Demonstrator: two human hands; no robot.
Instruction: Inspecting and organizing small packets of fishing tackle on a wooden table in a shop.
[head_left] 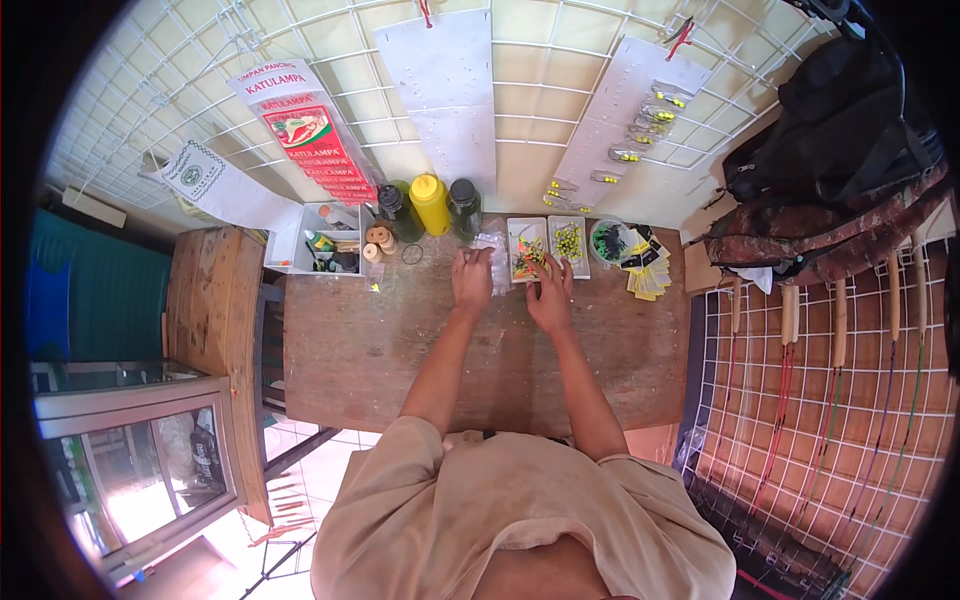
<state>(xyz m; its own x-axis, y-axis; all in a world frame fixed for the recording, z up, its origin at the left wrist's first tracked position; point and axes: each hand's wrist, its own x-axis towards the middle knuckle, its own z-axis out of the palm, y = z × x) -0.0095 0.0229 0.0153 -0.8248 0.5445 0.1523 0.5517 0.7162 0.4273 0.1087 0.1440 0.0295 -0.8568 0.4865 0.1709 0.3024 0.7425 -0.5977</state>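
My left hand rests palm down on the wooden table, fingers loosely bent and slightly apart. Its fingertips touch or lie beside the clear plastic bags; I cannot see anything held under it. Over the near end of a white tray my right hand is spread, its fingers apart. Small orange, red and green pieces fill that tray, and the fingertips reach in among them. Beside it, a second white tray holds small yellow-green round beads.
Right of the trays are a round tub of dark green bits and yellow-black cards. A yellow squeeze bottle, two dark bottles, wooden spools and a white compartment box stand left. A white wire grid rises behind.
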